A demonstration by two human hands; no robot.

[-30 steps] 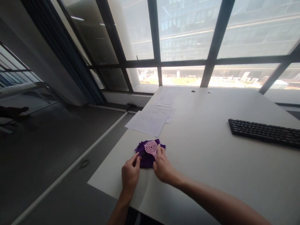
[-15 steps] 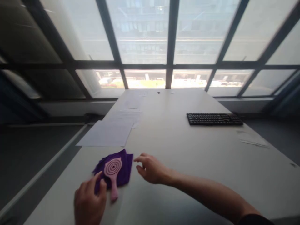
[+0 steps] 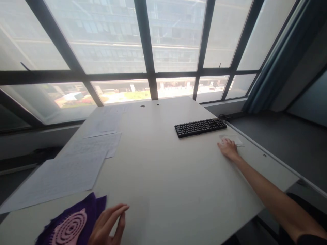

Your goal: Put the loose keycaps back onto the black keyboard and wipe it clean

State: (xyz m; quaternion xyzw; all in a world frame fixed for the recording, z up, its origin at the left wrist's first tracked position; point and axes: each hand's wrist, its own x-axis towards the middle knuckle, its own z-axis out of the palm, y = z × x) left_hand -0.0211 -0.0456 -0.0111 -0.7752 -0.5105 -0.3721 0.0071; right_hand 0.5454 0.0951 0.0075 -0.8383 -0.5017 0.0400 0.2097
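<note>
While the bench (image 3: 158,177) fills the middle, papers (image 3: 63,173) lie along its left and a keyboard (image 3: 200,128) sits to the right. At the near left lies a purple cloth (image 3: 91,206), the left grip (image 3: 108,224) beside it, fingers parted, seemingly empty. A pink brush (image 3: 71,227) rests on the cloth. Beyond the keyboard's near corner, the right grip (image 3: 228,148) touches a thin sheet (image 3: 237,140); whether it pinches cannot be told. Fingertips would best work under one edge, not press down.
</note>
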